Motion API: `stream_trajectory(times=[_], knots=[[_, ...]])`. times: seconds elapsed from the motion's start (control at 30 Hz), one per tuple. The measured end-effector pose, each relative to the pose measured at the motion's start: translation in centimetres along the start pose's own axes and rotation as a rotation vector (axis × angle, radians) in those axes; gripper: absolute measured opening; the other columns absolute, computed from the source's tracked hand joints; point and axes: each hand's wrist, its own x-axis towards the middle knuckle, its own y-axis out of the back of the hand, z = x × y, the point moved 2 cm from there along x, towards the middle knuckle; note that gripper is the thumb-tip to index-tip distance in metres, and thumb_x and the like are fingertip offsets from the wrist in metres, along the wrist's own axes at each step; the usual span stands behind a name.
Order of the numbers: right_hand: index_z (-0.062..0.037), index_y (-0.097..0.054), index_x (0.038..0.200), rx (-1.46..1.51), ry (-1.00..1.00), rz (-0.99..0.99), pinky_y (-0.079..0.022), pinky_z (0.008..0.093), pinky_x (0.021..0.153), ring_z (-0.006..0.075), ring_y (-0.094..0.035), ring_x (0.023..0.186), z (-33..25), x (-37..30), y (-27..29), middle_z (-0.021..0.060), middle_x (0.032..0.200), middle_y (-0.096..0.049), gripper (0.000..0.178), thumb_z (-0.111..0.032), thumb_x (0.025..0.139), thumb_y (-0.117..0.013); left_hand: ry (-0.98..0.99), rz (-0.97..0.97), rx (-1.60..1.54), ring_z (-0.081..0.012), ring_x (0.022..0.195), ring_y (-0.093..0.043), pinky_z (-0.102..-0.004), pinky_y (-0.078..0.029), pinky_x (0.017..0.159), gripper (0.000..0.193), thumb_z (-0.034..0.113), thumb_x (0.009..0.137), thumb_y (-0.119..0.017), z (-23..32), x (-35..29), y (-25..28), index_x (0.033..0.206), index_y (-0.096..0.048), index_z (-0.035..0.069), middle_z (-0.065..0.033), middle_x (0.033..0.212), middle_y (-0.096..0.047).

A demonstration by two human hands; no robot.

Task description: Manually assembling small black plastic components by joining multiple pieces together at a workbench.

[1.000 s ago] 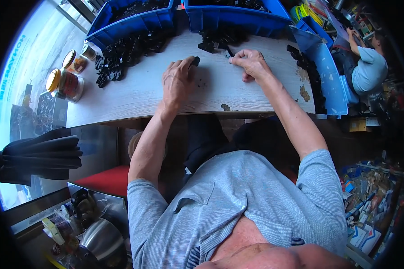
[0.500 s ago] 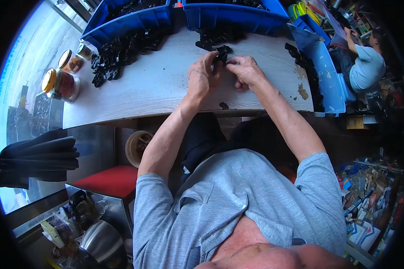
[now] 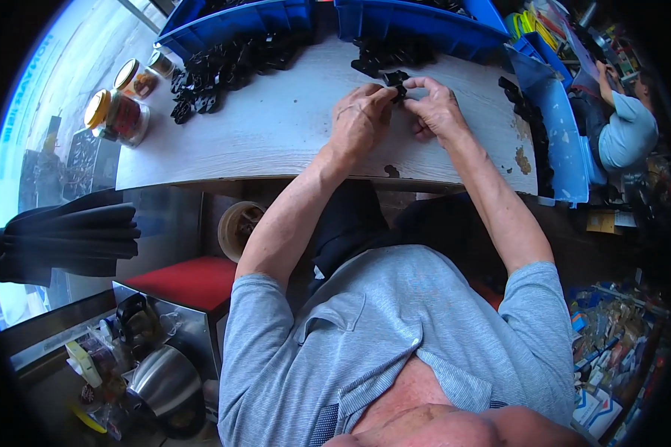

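Above the pale wooden table, a small black plastic part [image 3: 397, 80] is between my two hands. My left hand [image 3: 359, 121] is closed on its left side, the fingers bent and the back of the hand facing up. From the other side my right hand [image 3: 440, 112] pinches at the part with thumb and forefinger, its other fingers curled under. The part's exact shape is partly hidden by my fingertips. Just beyond the hands is a small pile of similar black parts [image 3: 406, 51]; a larger pile of black parts [image 3: 220, 71] lies to the left.
Blue bins [image 3: 425, 30] with black parts line the table's [image 3: 261, 141] far edge. A light blue bin [image 3: 563, 141] stands at the right. Lidded jars [image 3: 119, 118] are at the left edge. A bucket [image 3: 238, 229] is below. Another person [image 3: 626, 130] sits at far right.
The whole view has shifted slightly, so the table sits further right and higher. My right forefinger has lifted and reached to the black part, and my left hand has turned more palm-down.
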Motion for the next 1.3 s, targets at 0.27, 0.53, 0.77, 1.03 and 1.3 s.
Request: stream_trajectory(times=[0.27, 0.53, 0.77, 1.03, 1.3], knots=[[-0.0135, -0.062, 0.122, -0.123, -0.029, -0.047, -0.046, 0.0266, 0.038, 0.0098, -0.055, 0.045, -0.8, 0.6, -0.4, -0.0012, 0.064, -0.057, 0.032, -0.011, 0.091, -0.068, -0.018, 0.021, -0.049, -0.0329, 0.090, -0.072, -0.0397, -0.059, 0.078, 0.027, 0.006, 0.087, -0.069, -0.6, 0.2, -0.1, 0.113, -0.075, 0.011, -0.0123, 0.104, -0.074], [-0.0096, -0.061, 0.119, -0.189, 0.003, -0.061, -0.043, 0.0260, 0.036, 0.0101, -0.054, 0.045, -0.7, 0.7, -0.4, -0.0005, 0.063, -0.055, 0.031, -0.007, 0.089, -0.067, 0.050, 0.058, -0.187, -0.0323, 0.086, -0.073, -0.0389, -0.059, 0.075, 0.019, 0.005, 0.087, -0.070, -1.2, 0.4, -0.1, 0.104, -0.078, 0.009, -0.0123, 0.102, -0.074], [-0.0098, -0.063, 0.122, -0.229, -0.011, -0.106, -0.052, 0.0294, 0.043, 0.0123, -0.060, 0.050, -0.5, 0.8, 0.1, 0.0049, 0.072, -0.064, 0.037, -0.009, 0.086, -0.071, 0.009, 0.030, -0.185, -0.0320, 0.085, -0.073, -0.0387, -0.059, 0.075, 0.020, 0.004, 0.088, -0.069, -1.2, 0.5, 0.1, 0.106, -0.077, 0.009, -0.0108, 0.101, -0.073], [-0.0086, -0.063, 0.114, -0.211, 0.007, -0.099, -0.042, 0.0247, 0.038, 0.0092, -0.054, 0.047, -0.2, 0.7, 0.0, -0.0008, 0.062, -0.056, 0.029, -0.008, 0.087, -0.070, -0.060, -0.032, -0.108, -0.0336, 0.092, -0.073, -0.0386, -0.060, 0.079, 0.030, 0.001, 0.089, -0.068, -1.1, 0.4, 0.3, 0.118, -0.073, 0.007, -0.0148, 0.109, -0.073], [-0.0092, -0.065, 0.117, -0.230, 0.012, -0.084, -0.039, 0.0259, 0.039, 0.0092, -0.052, 0.046, 0.1, 0.8, 0.0, -0.0013, 0.061, -0.055, 0.030, -0.010, 0.087, -0.072, -0.117, -0.252, 0.077, -0.0343, 0.110, -0.067, -0.0412, -0.058, 0.091, 0.036, 0.005, 0.091, -0.066, -0.1, 0.2, 0.8, 0.126, -0.070, 0.011, -0.0121, 0.124, -0.069]])
